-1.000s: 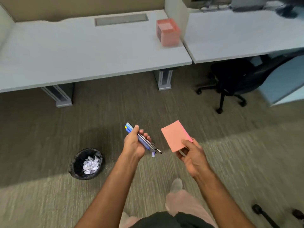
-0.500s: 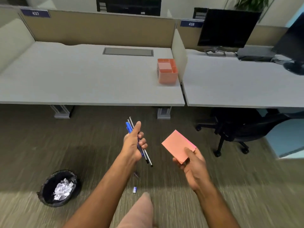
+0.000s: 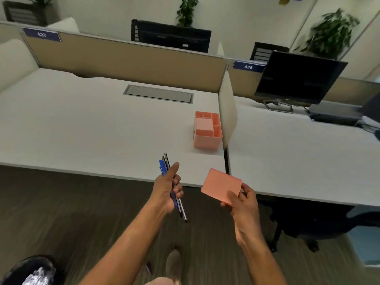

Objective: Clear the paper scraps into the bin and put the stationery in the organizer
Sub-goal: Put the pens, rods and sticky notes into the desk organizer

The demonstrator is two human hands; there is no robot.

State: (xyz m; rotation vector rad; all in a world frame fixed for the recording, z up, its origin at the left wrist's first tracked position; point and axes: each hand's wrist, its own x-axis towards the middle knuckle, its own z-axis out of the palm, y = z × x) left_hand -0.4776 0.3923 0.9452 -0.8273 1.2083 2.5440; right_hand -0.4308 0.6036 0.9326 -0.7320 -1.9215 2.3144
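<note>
At the lower left corner a black bin holding white paper scraps is cut off and blurred. Near centre, pens are gripped in the curled left hand; a flat pink notepad is pinched by the right hand. Farther up, a pink compartmented organizer is set on the white desk.

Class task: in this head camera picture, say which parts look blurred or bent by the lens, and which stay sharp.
Head view: the bin at bottom left and the plant at top right are smeared; the desk edge bows from the wide lens; the pens and pink organizer near the centre stay fairly sharp.
</note>
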